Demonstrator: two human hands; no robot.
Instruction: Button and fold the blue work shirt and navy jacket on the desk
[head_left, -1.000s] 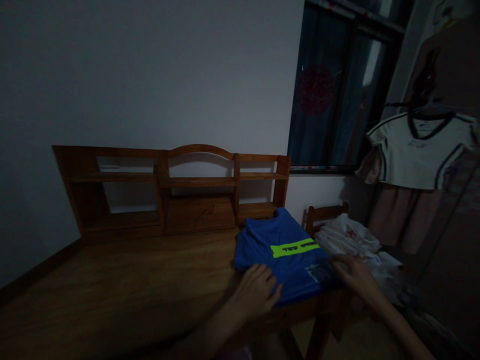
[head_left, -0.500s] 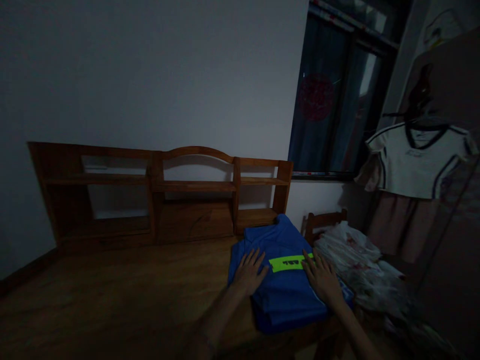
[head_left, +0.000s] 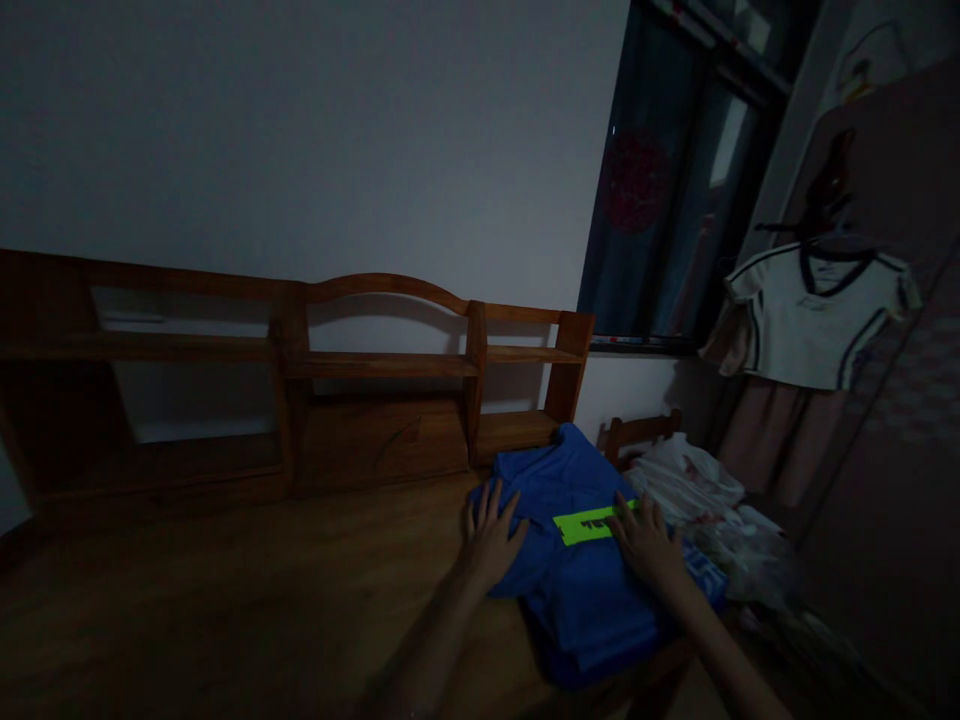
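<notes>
A folded blue garment (head_left: 577,590), which looks like a shirt, lies on the wooden desktop near its right end. It has a bright yellow-green strip (head_left: 583,526) with dark marks across it, and pale lettering shows by its right edge. My left hand (head_left: 491,540) rests at the garment's left edge, fingers spread. Fingers apart, my right hand (head_left: 651,548) lies on the right part of the cloth and covers some of the strip. Neither hand grips the fabric visibly.
A wooden shelf unit (head_left: 379,367) stands along the back of the desktop (head_left: 262,600). Right of the desk, white plastic bags (head_left: 686,475) sit by a wooden chair (head_left: 641,430). A white T-shirt (head_left: 817,320) hangs further right, near a dark window (head_left: 660,190). The room is dim.
The view has turned and tilted a little. My left hand has shifted left to the garment's edge. My right hand has slid slightly left over the strip.
</notes>
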